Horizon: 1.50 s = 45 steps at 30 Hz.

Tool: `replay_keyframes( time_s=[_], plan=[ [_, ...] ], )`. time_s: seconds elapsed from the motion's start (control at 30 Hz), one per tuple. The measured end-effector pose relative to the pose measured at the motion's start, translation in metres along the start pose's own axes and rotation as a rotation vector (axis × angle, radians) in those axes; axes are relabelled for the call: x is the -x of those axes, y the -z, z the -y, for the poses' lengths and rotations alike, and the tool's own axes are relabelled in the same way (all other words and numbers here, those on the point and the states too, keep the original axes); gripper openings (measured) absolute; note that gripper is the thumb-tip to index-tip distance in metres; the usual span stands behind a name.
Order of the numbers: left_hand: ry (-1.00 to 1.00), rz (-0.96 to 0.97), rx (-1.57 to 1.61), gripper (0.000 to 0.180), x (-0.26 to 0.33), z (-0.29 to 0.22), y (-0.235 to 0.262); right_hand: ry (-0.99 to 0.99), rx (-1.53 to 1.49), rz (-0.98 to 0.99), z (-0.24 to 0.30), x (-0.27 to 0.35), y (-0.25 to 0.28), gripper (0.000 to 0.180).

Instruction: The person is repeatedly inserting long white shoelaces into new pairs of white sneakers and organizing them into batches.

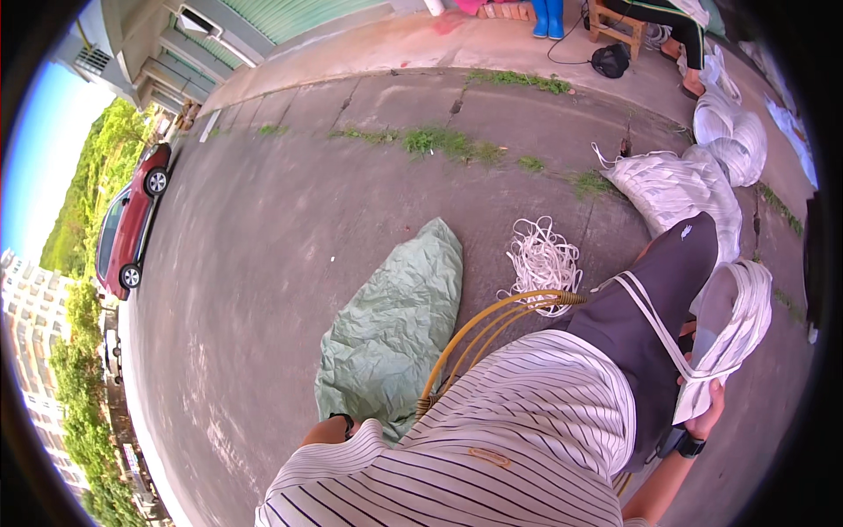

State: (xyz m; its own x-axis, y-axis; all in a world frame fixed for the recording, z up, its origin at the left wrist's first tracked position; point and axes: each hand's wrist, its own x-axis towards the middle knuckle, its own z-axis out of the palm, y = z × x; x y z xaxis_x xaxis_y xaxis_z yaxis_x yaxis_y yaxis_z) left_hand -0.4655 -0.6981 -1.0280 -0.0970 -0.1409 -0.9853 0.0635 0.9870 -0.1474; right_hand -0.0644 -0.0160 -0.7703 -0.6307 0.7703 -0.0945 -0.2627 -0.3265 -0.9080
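Note:
In my right hand (705,411), at the lower right, is a folded bundle of flat white cord (742,312). My fingers close round its near end, where a strand wraps across it. From there a doubled white strand (654,321) runs over my dark trouser leg (654,272). My left forearm (327,431), with a black wristband, shows at the lower left; the hand itself is hidden beside my striped shirt. Near that wrist lies a crumpled pale green sheet or sack (395,321). A loose tangle of white cord (543,259) rests on the ground beyond my leg.
A curved yellow-brown chair arm (479,318) stands beside me. Stuffed white sacks (672,189) and more white bundles (729,136) lie at the upper right. Behind them sits another person on a wooden stool (617,25). A red car (132,224) is parked far left.

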Motion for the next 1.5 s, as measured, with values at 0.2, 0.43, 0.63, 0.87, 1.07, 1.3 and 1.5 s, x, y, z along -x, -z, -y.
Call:
replay_keyframes(
  time_s=[0.2,0.43,0.63,0.87,1.07,1.3,1.5],
  plan=[
    [-0.112,0.150,0.051,0.075,-0.027,-0.003,-0.023,0.010,0.032,0.045,-0.007,0.008,-0.008,0.075],
    [-0.281,-0.261,-0.190,0.058,0.099,-0.152,0.031,0.021,0.039,-0.155,-0.023,0.024,-0.011,0.079],
    [-0.193,-0.574,0.347,0.078,0.055,-0.157,0.067,-0.026,0.013,-0.119,-0.024,0.019,-0.003,0.079],
    [-0.285,-0.624,0.877,0.092,0.085,-0.177,0.131,-0.009,0.005,-0.120,-0.023,0.017,-0.017,0.080],
    [-0.346,-0.522,1.132,0.090,0.054,-0.183,0.161,-0.026,0.015,-0.102,-0.023,0.018,-0.012,0.080],
    [-0.662,-0.365,1.308,0.079,0.094,-0.220,0.227,-0.007,0.006,-0.092,-0.018,0.016,-0.022,0.079],
    [-0.901,-0.491,1.667,0.080,0.182,-0.208,0.313,0.019,0.018,-0.099,-0.013,0.017,-0.018,0.079]
  ],
)
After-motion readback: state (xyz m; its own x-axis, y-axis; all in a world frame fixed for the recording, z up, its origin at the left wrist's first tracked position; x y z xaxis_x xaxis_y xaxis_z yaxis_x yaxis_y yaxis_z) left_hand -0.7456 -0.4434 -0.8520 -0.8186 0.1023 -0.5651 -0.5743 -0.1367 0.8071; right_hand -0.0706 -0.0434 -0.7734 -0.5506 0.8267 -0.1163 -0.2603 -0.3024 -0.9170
